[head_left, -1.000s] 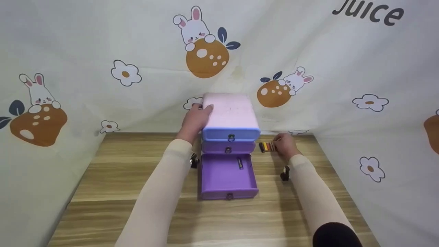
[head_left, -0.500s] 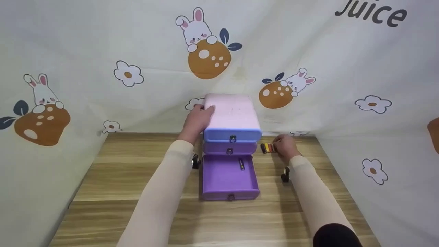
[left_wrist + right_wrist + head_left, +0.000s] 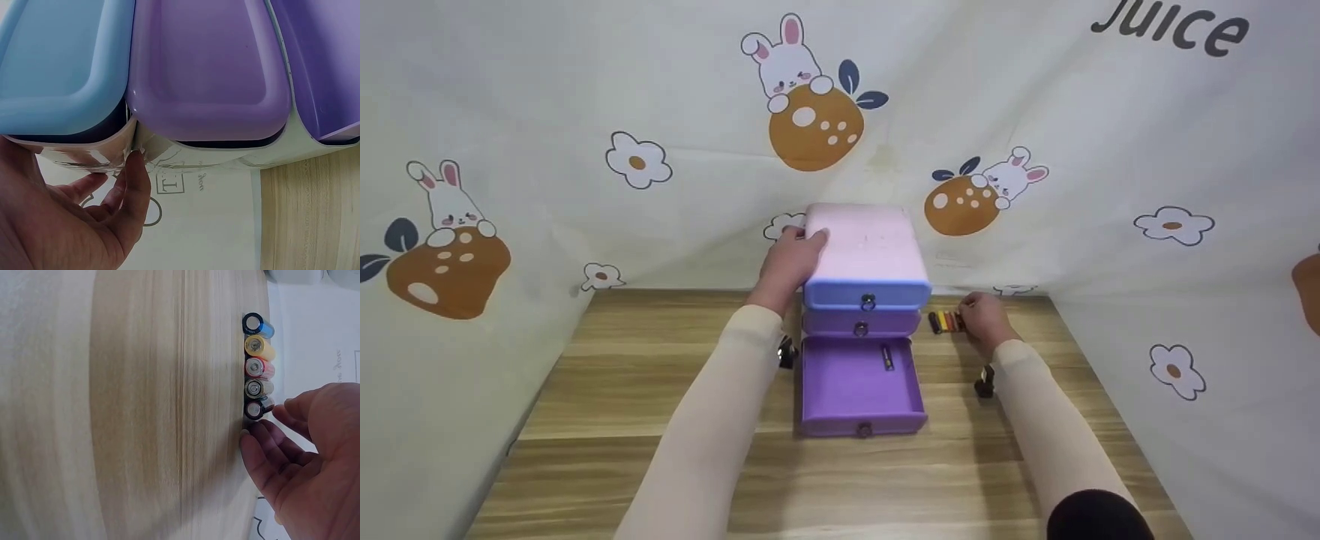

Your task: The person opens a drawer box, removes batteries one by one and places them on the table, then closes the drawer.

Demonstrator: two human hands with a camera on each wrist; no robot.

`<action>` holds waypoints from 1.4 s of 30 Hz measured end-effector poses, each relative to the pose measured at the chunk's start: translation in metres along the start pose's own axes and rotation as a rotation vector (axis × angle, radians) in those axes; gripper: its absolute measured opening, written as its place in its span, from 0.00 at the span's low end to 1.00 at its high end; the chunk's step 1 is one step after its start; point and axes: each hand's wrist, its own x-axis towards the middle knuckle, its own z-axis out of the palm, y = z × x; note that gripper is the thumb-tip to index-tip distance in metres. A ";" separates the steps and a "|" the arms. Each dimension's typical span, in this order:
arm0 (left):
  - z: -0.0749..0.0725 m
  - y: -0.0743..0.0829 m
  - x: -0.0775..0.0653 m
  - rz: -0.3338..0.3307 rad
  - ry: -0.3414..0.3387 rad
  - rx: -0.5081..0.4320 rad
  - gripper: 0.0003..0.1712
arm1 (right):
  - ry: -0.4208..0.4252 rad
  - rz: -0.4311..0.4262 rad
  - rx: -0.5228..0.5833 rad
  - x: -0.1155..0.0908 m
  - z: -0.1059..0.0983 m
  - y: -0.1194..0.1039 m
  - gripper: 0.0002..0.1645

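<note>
A small drawer unit (image 3: pixel 864 240) with a pale pink top stands against the back wall. Its blue top drawer (image 3: pixel 840 295) and purple middle drawer (image 3: pixel 829 322) are pushed in; the purple bottom drawer (image 3: pixel 847 426) is pulled out and bears one battery (image 3: pixel 887 358). My left hand (image 3: pixel 793 261) holds the unit's upper left edge, thumb on top, bent fingers (image 3: pixel 135 191) against the side. To the unit's right lies a tight row of several batteries (image 3: pixel 260 367). My right hand (image 3: pixel 987 319) pinches at the black end battery (image 3: pixel 259 408), thumb and fingertips right around its corner.
The wood-grain table (image 3: pixel 660 420) extends in front of and beside the unit. A pale cloth wall (image 3: pixel 697 217) printed with rabbits, oranges and flowers encloses the back and sides. Small black devices (image 3: pixel 984 382) hang under both wrists.
</note>
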 end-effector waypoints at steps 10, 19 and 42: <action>0.002 0.000 -0.002 0.036 0.033 0.029 0.46 | 0.105 -0.149 -0.262 -0.021 -0.005 -0.018 0.18; 0.002 0.002 0.000 0.047 0.041 0.066 0.47 | 0.044 -0.228 -0.388 -0.060 -0.007 -0.054 0.27; 0.001 -0.002 0.002 0.072 0.036 0.054 0.47 | -0.144 -0.388 -0.558 -0.189 0.046 -0.122 0.29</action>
